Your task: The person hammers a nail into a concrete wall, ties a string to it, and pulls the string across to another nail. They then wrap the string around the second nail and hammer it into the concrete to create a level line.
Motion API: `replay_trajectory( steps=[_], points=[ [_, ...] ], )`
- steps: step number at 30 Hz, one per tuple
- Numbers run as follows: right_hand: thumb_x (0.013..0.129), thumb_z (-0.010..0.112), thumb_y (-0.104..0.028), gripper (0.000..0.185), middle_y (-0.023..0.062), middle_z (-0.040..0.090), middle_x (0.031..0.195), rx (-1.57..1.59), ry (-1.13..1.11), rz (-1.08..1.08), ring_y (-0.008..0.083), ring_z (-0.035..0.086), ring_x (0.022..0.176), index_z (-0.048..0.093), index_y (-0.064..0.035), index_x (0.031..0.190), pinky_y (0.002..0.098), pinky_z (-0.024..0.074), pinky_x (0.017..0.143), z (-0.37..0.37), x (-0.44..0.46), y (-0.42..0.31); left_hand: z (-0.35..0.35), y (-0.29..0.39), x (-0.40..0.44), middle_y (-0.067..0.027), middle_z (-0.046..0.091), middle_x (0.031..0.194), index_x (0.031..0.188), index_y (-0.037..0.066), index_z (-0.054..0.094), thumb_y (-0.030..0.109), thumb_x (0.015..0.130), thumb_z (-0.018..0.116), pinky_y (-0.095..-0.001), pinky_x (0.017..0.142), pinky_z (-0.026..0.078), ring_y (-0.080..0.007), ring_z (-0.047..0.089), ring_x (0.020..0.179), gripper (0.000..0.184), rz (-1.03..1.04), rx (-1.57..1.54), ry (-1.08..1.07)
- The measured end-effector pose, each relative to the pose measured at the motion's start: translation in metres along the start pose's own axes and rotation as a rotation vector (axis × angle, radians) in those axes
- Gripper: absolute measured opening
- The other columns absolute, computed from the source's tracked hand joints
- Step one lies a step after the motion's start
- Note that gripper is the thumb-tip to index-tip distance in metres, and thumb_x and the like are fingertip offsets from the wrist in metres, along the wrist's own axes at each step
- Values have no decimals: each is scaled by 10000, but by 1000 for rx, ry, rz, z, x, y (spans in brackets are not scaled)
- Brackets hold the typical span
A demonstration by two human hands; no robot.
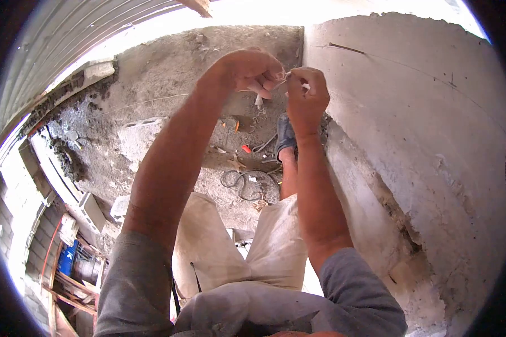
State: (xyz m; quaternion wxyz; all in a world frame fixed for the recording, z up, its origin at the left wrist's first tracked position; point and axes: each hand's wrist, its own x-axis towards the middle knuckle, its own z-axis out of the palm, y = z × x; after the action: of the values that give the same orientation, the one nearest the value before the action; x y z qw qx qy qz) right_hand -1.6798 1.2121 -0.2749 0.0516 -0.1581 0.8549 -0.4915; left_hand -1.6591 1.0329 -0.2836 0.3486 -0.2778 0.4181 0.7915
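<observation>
Both of my hands are raised in front of me near the wall corner, pinching a thin white string point(283, 77) between them. My left hand point(252, 68) has its fingers curled around the string. Close on its right, my right hand point(309, 100) is closed, with thumb and forefinger pressed together on the string. A small white piece with loose, tangled string point(260, 116) shows just below my left hand; whether it hangs or lies on the ground I cannot tell. A taut pale line point(146, 102) stretches leftward from behind my left arm.
A smooth grey wall point(410, 112) rises at right, with a nail point(346, 48) and a thin line along it. On the dirt floor are a concrete block point(142, 137), a dark cable point(242, 188) and a small orange-red object point(245, 149). Wood scraps point(73, 295) lie lower left.
</observation>
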Motion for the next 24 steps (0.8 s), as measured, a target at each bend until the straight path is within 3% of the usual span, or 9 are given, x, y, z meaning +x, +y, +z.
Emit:
replay_trajectory(
  steps=[2,4,5,7,9,13,16,20,24],
  points=[
    [834,646,-45,83,73,655,861,44,3,52,166,635,787,645,-46,917,278,500,625,-2,0,1,-5,-11,2,-69,606,789,975,-30,651,152,795,710,-352,678,614,-168,644,722,263,17,-100,-7],
    [839,637,-39,86,75,655,861,83,5,105,161,633,775,642,-41,925,279,500,620,-3,-1,1,-4,-13,-3,-71,599,830,1028,-11,646,156,824,687,-356,730,614,-168,638,750,267,362,248,-169],
    [849,633,-42,76,74,656,859,107,10,185,152,629,755,636,-36,925,280,497,608,-3,-1,0,0,-9,-7,-71,599,830,1028,-11,646,156,824,687,-356,730,614,-168,638,750,267,365,247,-168],
    [859,629,-46,67,73,657,857,131,12,264,144,624,735,631,-31,924,282,495,596,-5,0,-6,10,-3,-18,-73,609,867,1097,6,631,196,854,679,-329,760,599,-165,634,800,312,155,-60,-91],
    [877,627,-65,68,77,662,848,284,33,365,140,618,705,625,-20,929,286,499,607,-10,3,-15,11,-3,-24,-69,617,891,1134,12,620,211,862,678,-336,779,589,-164,633,814,342,193,77,-52],
    [887,629,-79,83,80,665,842,137,36,343,142,622,705,627,-15,940,288,508,647,-21,9,-23,16,0,-37,-76,646,989,1211,17,600,231,867,679,-360,800,560,-167,638,833,414,344,225,23],
    [886,633,-80,97,80,662,834,121,-17,277,138,627,726,628,-15,957,290,514,657,-19,6,-14,36,2,-38,-81,667,994,1165,13,637,238,855,687,-347,801,543,-166,643,822,385,515,92,128],
    [882,630,-80,105,80,667,829,97,-33,267,140,630,729,626,-13,963,302,519,668,-21,8,-20,27,-3,-26,-78,685,965,1084,12,676,247,845,690,-306,781,528,-153,646,848,335,423,263,91],
    [867,624,-91,120,90,667,810,-1,-57,273,157,635,705,623,-6,952,308,520,661,-25,10,-20,24,-3,-24,-52,686,850,974,10,708,199,830,656,-283,711,526,-128,633,767,244,412,405,171]
  ],
)
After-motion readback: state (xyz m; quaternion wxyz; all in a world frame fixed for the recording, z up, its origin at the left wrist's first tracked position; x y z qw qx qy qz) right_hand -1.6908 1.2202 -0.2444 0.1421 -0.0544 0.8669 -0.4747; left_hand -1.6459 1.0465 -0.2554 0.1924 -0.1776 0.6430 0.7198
